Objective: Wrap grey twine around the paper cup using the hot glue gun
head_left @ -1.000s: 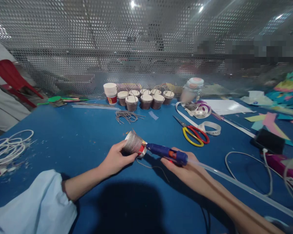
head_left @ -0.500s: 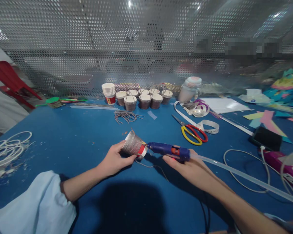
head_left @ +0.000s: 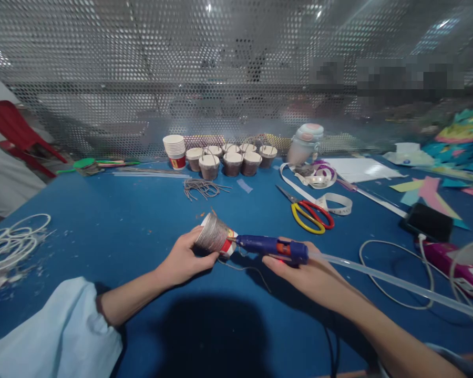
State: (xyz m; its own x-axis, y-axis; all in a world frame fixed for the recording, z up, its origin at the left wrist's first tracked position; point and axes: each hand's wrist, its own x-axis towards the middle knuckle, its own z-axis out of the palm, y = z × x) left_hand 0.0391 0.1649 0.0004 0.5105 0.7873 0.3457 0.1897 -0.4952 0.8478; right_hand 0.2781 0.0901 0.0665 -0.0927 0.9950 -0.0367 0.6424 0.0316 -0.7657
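Tilted on its side, a paper cup (head_left: 213, 233) wound with grey cord is held by my left hand (head_left: 187, 260), thumb below and fingers behind. Its red and white end is bare and points right. My right hand (head_left: 305, 273) grips a blue glue gun (head_left: 266, 244), with a long clear glue stick (head_left: 378, 277) coming out of its back. The gun's nozzle is at the cup's red part, beside the edge of the cord. A loose tail of cord (head_left: 246, 268) trails from the cup over the blue table (head_left: 137, 231).
Several cord-wrapped cups (head_left: 232, 164) stand at the back beside stacked paper cups (head_left: 174, 149). Cut cords (head_left: 205, 189) lie before them. Right of centre are scissors (head_left: 309, 214), white ribbon (head_left: 339, 205), a jar (head_left: 305, 144), a phone (head_left: 429, 221) and a purple power strip (head_left: 455, 268). White cable (head_left: 13, 241) coils at left.
The glue gun's nozzle has shifted slightly left and down against the cup's red part. The cup has turned a little, and both hands keep their grip.
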